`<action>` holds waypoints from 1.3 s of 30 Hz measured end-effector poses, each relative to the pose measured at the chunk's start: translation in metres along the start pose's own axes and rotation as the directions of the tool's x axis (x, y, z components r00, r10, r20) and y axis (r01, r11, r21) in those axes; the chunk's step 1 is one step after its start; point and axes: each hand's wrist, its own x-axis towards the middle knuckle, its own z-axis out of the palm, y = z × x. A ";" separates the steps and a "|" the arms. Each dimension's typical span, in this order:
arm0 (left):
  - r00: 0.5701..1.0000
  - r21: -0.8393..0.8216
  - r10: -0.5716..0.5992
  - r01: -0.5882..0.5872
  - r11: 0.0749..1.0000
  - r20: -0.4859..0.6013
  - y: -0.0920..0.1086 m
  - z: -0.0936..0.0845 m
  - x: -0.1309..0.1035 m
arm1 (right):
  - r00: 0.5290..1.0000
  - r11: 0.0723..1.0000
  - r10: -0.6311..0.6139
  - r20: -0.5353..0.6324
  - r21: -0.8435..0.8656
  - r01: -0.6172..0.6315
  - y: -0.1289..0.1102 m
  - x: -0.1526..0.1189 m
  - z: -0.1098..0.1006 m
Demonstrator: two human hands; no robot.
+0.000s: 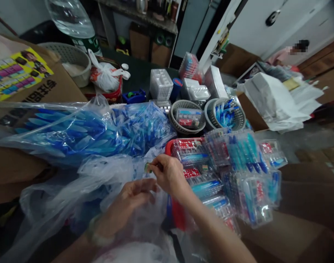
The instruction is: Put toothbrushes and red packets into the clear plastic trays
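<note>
My right hand (169,173) is closed in a pinch on a small greenish item (148,168) over a crumpled clear plastic bag (106,168). Just below and left of it, my left hand (128,202) is blurred, its fingers reaching toward the right hand; whether they hold anything is unclear. A bracelet (97,232) circles the left wrist. Beyond the hands lies a clear bag of blue pieces (95,128). Beside my right hand, a red tray (180,215) holds clear blister packs (206,188) with blue items and red cards.
More blister packs (247,151) are stacked at the right. Behind stand round baskets (187,128), a blue tape dispenser (134,96) and clear plastic trays (160,86). A cardboard box (65,86) and large water bottle (70,18) are at left. A person (283,54) appears far right.
</note>
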 end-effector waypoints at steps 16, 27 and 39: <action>0.992 -0.164 0.001 -0.022 0.986 -0.124 -0.012 -0.033 0.001 | 0.951 0.952 -0.298 -0.084 -0.102 0.289 0.004 -0.024 0.006; 0.938 -0.271 0.097 -0.193 0.943 -0.332 0.017 -0.057 0.006 | 0.965 0.977 -0.212 0.157 0.020 0.211 0.025 -0.095 -0.007; 0.998 -0.182 0.069 -0.071 0.981 -0.015 0.008 0.003 0.017 | 0.948 0.904 0.263 -0.177 0.387 -0.178 0.043 -0.125 -0.006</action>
